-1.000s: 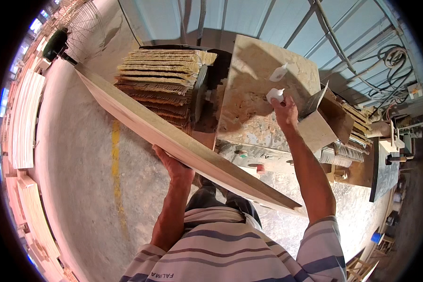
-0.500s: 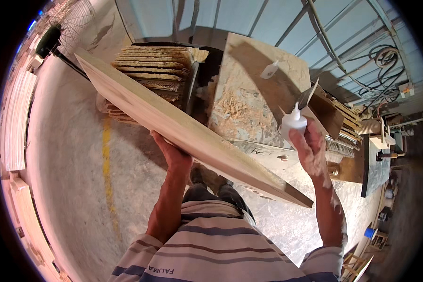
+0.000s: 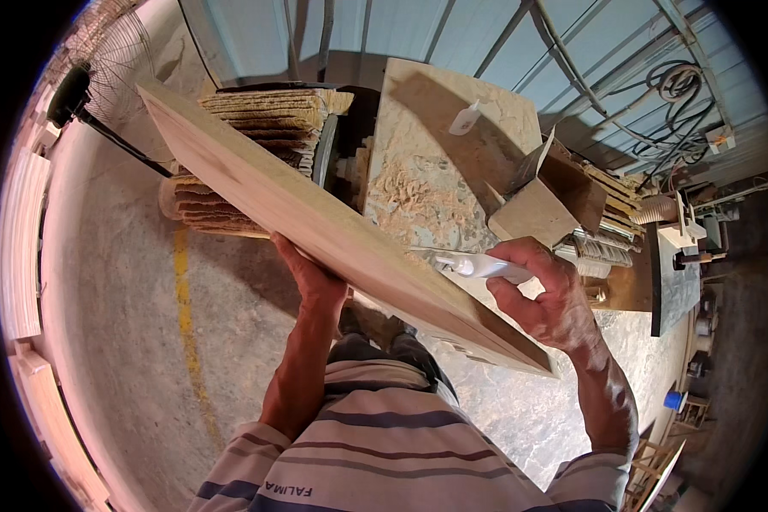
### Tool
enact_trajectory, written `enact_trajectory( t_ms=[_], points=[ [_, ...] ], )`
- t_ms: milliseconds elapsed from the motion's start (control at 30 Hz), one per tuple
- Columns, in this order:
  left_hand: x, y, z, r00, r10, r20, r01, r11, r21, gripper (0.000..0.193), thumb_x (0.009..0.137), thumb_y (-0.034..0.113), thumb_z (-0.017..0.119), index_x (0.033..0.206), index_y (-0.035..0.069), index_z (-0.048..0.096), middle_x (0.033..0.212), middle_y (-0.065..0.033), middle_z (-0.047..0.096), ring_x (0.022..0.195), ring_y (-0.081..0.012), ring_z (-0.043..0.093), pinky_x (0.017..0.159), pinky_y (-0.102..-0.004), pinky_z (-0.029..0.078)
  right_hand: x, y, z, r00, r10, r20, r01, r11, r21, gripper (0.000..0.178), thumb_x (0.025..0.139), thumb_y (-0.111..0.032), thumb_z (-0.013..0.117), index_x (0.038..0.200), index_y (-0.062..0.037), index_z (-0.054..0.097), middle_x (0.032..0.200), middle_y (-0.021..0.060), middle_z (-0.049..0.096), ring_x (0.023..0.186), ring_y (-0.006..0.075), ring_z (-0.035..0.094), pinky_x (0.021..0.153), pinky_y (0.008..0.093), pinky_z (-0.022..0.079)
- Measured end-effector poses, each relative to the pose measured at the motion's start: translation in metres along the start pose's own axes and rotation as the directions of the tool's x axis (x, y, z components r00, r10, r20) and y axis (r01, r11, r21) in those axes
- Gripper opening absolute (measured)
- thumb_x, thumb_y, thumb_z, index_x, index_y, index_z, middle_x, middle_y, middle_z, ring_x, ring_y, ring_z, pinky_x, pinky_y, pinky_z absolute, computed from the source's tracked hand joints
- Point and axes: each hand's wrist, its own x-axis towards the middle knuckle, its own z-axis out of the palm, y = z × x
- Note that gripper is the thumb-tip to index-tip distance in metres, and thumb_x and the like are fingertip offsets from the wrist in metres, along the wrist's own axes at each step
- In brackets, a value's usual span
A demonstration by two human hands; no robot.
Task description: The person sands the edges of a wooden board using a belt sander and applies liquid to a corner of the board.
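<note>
The board (image 3: 341, 239) is slanting above the floor (image 3: 247, 358), the left hand (image 3: 320, 286) bracing it; I'm not seeing enough there to tell its grip. The right hand (image 3: 559, 303) is clamping its fingers on a bottle (image 3: 486, 267), tilting toward the board. One-handed support could be letting the board tip. Beyond, another bottle (image 3: 464, 119) is sitting on the desk (image 3: 392, 145).

Our left hand (image 3: 317, 288) supports a wooden board (image 3: 341, 226), our right hand (image 3: 548, 292) a tipped bottle (image 3: 495, 268); another bottle (image 3: 464, 120) sits near the far edge of the worktop (image 3: 401, 136).

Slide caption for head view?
Left hand supports a wooden board; right hand holds a tilted white bottle near it.
</note>
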Motion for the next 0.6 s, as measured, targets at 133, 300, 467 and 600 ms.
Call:
enact_trajectory(
  t_ms=[133, 300, 467, 600],
  points=[
    [0.001, -0.002, -0.001, 1.0, -0.013, 0.0, 0.013, 1.0, -0.001, 0.079, 0.075, 0.076, 0.04, 0.13, 0.019, 0.04, 0.125, -0.0018, 0.046, 0.113, -0.022, 0.044, 0.097, -0.0386, 0.037, 0.006, -0.01, -0.001, 0.999, 0.016, 0.031, -0.015, 0.999, -0.034, 0.024, 0.077, -0.005, 0.065, 0.1, -0.0024, 0.059, 0.093, 0.0106, 0.062, 0.08, 0.0231, 0.065, 0.069, 0.0338, 0.053],
    [-0.002, 0.0, 0.005, 1.0, -0.022, -0.006, 0.022, 0.999, 0.024, 0.078, 0.075, 0.076, 0.04, 0.129, 0.02, 0.04, 0.125, -0.0008, 0.045, 0.114, -0.0211, 0.043, 0.096, -0.0384, 0.038, 0.01, -0.007, 0.0, 0.999, -0.049, 0.02, 0.051, 0.989, -0.136, 0.023, 0.075, -0.007, 0.067, 0.096, -0.0028, 0.06, 0.092, 0.0107, 0.062, 0.082, 0.0253, 0.063, 0.07, 0.034, 0.053],
    [0.002, -0.003, -0.001, 0.999, -0.006, 0.032, 0.005, 1.0, 0.03, 0.079, 0.075, 0.077, 0.04, 0.131, 0.021, 0.038, 0.127, -0.0005, 0.043, 0.115, -0.0206, 0.042, 0.096, -0.039, 0.037, 0.012, -0.006, 0.001, 0.998, -0.055, 0.018, 0.057, 0.986, -0.157, 0.024, 0.074, -0.01, 0.069, 0.096, -0.0031, 0.061, 0.091, 0.0105, 0.063, 0.082, 0.0266, 0.063, 0.071, 0.0353, 0.052],
    [0.003, -0.004, -0.002, 0.999, 0.02, 0.041, -0.022, 0.998, 0.055, 0.08, 0.076, 0.077, 0.038, 0.133, 0.021, 0.036, 0.129, -0.0002, 0.042, 0.117, -0.0204, 0.041, 0.098, -0.0401, 0.037, 0.014, -0.006, 0.0, 0.997, -0.078, 0.018, 0.08, 0.981, -0.178, 0.025, 0.073, -0.01, 0.07, 0.096, -0.0032, 0.061, 0.091, 0.0109, 0.063, 0.083, 0.0278, 0.062, 0.072, 0.0364, 0.052]
  ],
)
